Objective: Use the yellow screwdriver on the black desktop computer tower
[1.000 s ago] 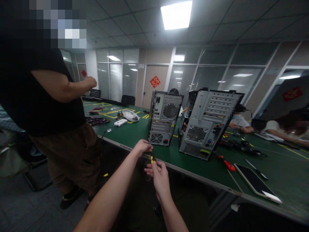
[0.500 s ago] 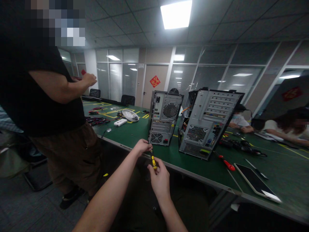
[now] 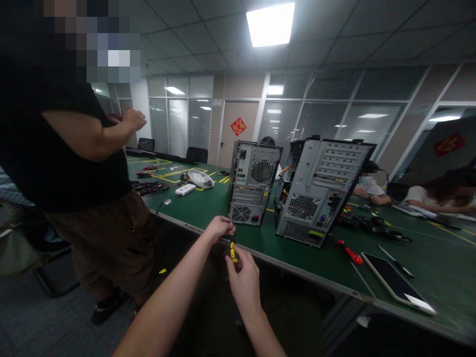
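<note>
A yellow and black screwdriver (image 3: 233, 252) points up toward the lower back corner of the smaller computer tower (image 3: 247, 202). Its handle end is closed in the fingers of my right hand (image 3: 244, 277), just below the table edge. My left hand (image 3: 220, 228) pinches around the screwdriver's shaft end, close to the tower's bottom left corner. The tip, and any screw there, is hidden by the left fingers. To the right stands a larger computer tower (image 3: 316, 188), its back toward me and its left side uncovered.
On the green table (image 3: 297, 260) lie a red-handled screwdriver (image 3: 351, 253), a phone (image 3: 396, 282), a knife-like tool (image 3: 396, 261) and black cables (image 3: 372, 227). A white fan-like part (image 3: 201, 178) and a white box (image 3: 185, 189) lie left. A person (image 3: 82, 148) stands at left; others sit right.
The screwdriver's handle and my right fingers have shifted slightly left, and the grip has changed a little. My left hand stays near the tower's corner. The standing person's hands have lowered slightly.
</note>
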`<state>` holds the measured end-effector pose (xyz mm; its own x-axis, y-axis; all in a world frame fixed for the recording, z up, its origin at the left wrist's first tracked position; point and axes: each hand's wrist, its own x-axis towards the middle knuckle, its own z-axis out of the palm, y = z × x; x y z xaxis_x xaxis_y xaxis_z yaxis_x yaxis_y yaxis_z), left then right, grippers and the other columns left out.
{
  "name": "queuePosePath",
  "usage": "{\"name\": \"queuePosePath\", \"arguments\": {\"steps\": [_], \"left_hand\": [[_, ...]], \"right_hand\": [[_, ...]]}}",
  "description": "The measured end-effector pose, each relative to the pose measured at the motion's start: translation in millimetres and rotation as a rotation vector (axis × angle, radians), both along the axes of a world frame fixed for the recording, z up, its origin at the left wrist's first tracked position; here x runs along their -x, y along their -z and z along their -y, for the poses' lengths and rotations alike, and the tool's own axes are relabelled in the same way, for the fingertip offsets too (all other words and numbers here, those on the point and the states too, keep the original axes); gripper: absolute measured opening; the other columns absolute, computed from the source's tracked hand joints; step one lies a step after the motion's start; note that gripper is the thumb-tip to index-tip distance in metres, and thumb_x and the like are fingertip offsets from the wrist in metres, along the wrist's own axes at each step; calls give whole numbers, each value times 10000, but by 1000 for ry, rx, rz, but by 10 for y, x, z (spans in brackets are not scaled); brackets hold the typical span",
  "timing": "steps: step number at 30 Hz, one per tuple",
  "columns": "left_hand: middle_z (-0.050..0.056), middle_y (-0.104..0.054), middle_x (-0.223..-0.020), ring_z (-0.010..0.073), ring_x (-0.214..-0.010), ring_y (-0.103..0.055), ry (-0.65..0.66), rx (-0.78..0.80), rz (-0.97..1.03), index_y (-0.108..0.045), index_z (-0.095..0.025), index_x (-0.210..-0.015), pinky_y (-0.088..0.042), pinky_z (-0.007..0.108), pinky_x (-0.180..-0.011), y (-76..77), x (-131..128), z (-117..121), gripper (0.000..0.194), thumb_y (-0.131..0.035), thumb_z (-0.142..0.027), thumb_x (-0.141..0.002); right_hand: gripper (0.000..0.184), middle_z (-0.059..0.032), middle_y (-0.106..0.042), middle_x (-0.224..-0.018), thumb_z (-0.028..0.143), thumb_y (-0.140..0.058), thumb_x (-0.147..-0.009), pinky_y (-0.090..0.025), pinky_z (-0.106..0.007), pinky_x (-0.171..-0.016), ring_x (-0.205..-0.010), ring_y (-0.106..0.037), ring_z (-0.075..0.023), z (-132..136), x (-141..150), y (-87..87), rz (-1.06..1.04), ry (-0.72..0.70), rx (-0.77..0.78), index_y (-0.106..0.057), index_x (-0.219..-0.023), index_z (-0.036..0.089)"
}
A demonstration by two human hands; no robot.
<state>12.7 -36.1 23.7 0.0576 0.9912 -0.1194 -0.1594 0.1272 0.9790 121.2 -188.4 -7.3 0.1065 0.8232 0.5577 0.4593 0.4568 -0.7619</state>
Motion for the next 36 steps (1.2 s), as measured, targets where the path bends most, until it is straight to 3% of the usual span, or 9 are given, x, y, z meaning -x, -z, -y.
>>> {"name": "queuePosePath", "arguments": {"steps": [6, 11, 24, 31, 36], "left_hand": [[42, -673, -619, 126, -568, -654, -6, 10, 16, -554, -85, -1055, -524, 228, -606, 6, 1, -12, 360, -767, -147, -771], [24, -653, -581, 115, -529, -627, -1, -2, -11, -526, -73, -1093, -513, 222, -588, 14, -2, -14, 351, -716, -109, -800], [29, -651, -590, 107, -522, -614, -30, 5, -28, -570, -87, -994, -489, 208, -552, 20, -2, -35, 311, -770, -138, -762], [21, -626, -545, 105, -487, -595, -42, 9, -37, -616, -81, -915, -486, 212, -542, -10, -15, -20, 349, -843, -234, -698], [20, -641, -558, 118, -499, -604, -87, -44, -200, -628, -105, -924, -498, 223, -573, 53, 17, -83, 282, -769, -298, -775]], "right_hand": [[368, -101, -676, -1169, 310, -648, -849, -507, -399, -950, -1075, -630, -279, -7, -9, -6, -32, -22, 18, -700, -1206, 237], [381, -98, -674, -1195, 310, -649, -855, -498, -392, -960, -1081, -634, -274, -5, -16, 5, -28, -32, 32, -688, -1226, 238], [365, -97, -679, -1152, 310, -676, -827, -546, -357, -858, -1027, -648, -270, 10, -7, -6, -52, -26, 47, -703, -1184, 235], [374, -96, -627, -1152, 229, -575, -882, -512, -363, -948, -1075, -623, -250, 50, -2, 5, 35, -34, 4, -671, -1243, 247], [348, -102, -627, -1173, 242, -603, -879, -508, -384, -965, -1104, -611, -267, 46, -3, 21, 24, -27, -5, -672, -1221, 239]]}}
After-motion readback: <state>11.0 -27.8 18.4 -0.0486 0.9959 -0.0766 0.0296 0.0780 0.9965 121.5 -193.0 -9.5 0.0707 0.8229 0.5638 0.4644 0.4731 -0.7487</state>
